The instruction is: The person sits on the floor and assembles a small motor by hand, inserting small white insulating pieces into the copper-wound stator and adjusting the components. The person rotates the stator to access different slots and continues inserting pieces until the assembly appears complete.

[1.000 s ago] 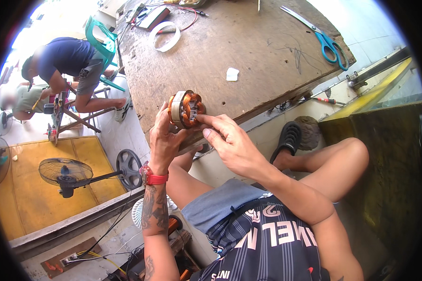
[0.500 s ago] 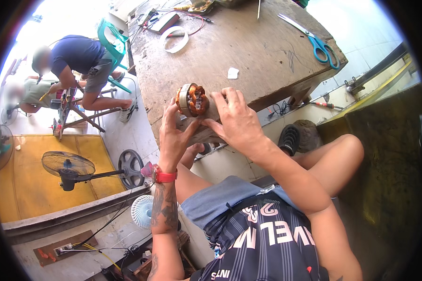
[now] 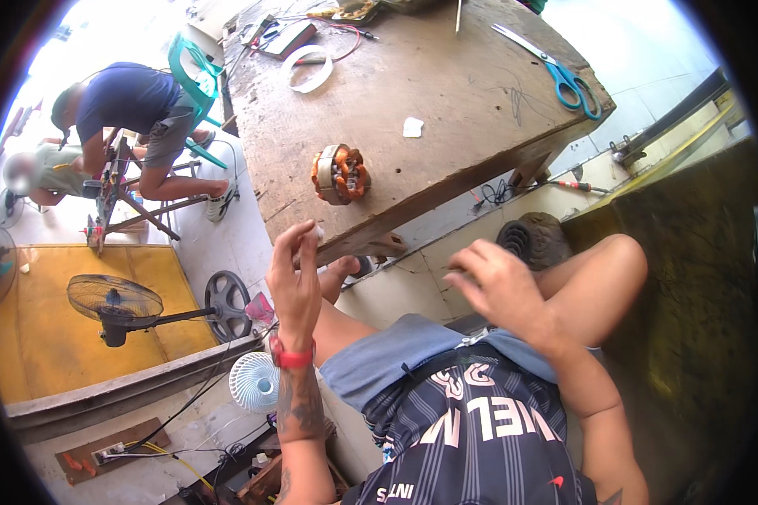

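Note:
A motor stator (image 3: pixel 341 175) wound with copper-orange coils stands on the wooden table (image 3: pixel 379 93), close to its near left corner, and neither hand touches it. My left hand (image 3: pixel 295 269) is just below it at the table edge. Its fingertips are pinched on a small whitish piece, too small to name. Over my thigh, off the table's edge, my right hand (image 3: pixel 505 286) hangs in the air, slightly blurred. Its fingers are bent and stand apart from the thumb, with nothing seen in them.
On the table lie blue-handled scissors (image 3: pixel 568 84), a white ring (image 3: pixel 310 69), a white scrap (image 3: pixel 413 127) and a meter (image 3: pixel 290 39) with leads. Fans, including a black one (image 3: pixel 116 303), stand left. Two people work beyond, one in a dark blue shirt (image 3: pixel 130 101).
Both hands have let go of the stator, which now rests on the table. My right hand has moved right and down, away from the table; my left has dropped slightly.

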`<state>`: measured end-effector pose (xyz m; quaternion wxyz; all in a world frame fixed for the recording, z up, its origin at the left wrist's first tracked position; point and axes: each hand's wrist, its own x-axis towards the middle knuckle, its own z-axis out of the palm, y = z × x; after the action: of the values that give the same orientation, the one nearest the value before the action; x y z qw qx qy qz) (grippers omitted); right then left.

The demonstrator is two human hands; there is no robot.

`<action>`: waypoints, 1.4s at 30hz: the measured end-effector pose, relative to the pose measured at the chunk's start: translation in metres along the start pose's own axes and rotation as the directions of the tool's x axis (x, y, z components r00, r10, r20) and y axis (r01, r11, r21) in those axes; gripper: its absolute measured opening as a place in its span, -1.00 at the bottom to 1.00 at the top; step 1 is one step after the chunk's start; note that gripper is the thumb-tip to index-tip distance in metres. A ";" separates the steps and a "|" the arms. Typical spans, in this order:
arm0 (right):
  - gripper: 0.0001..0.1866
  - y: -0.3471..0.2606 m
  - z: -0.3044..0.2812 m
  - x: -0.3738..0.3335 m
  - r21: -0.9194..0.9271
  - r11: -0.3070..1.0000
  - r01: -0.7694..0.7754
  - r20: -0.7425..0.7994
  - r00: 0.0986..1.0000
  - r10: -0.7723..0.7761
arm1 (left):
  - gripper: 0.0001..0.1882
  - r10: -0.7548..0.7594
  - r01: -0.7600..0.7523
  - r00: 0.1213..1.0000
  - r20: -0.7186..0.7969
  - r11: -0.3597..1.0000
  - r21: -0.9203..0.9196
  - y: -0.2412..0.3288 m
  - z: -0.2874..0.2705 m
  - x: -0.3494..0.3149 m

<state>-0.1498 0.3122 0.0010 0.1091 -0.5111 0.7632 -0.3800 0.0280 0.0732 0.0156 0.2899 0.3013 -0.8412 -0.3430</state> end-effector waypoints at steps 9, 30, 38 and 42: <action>-0.69 -0.030 0.053 0.032 0.509 0.798 0.323 -0.212 0.945 -0.248 | -0.80 -0.145 0.197 0.979 0.142 0.851 -0.487 0.028 0.010 -0.085; -0.75 0.038 0.017 0.157 0.077 0.964 0.254 -0.330 0.919 -0.216 | -0.77 0.070 -0.012 0.990 0.118 0.902 -0.432 -0.033 0.006 0.081; -0.71 0.042 0.024 0.189 -0.190 0.836 0.514 -0.010 0.851 -0.525 | -0.66 0.221 -0.084 0.929 0.298 0.908 -0.411 -0.042 0.010 0.108; -0.88 0.055 0.018 0.200 -0.352 0.735 0.580 0.025 0.790 -0.612 | -0.62 0.203 -0.093 0.918 0.341 0.945 -0.313 -0.044 0.008 0.115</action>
<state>-0.2694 0.1417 -0.0051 -0.1441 -0.7212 0.6170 -0.2801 -0.0388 -0.0302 0.0099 0.1930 0.1203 -0.8416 -0.4899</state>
